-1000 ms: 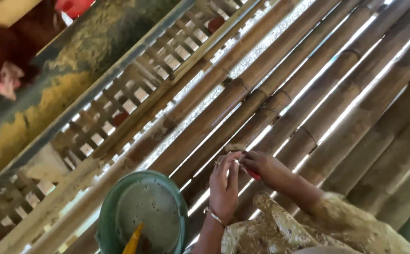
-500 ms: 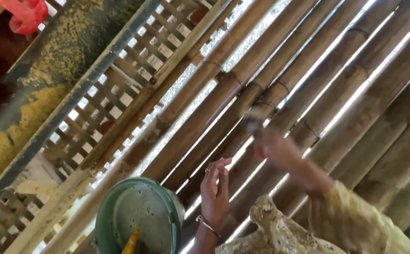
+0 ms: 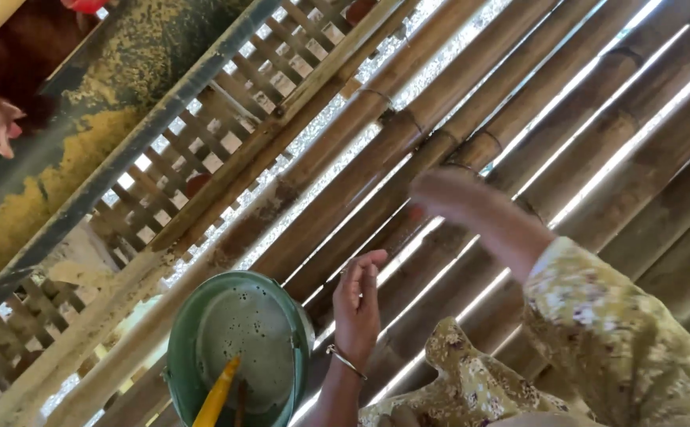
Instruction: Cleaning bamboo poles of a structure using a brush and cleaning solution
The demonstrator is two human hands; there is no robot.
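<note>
I see my left hand (image 3: 358, 304) raised with fingers loosely open and slightly curled, holding nothing, a thin bracelet (image 3: 346, 360) at its wrist. It hovers just beside a green bucket (image 3: 183, 372) with a yellow handle (image 3: 217, 399) leaning inside. My right hand (image 3: 460, 202) stretches over the bamboo slat floor (image 3: 614, 134); it is badly blurred, so I cannot tell whether it grips anything. A brown hen (image 3: 1, 119) stands at the feed trough (image 3: 84, 150) beyond the wooden lattice (image 3: 202, 158).
</note>
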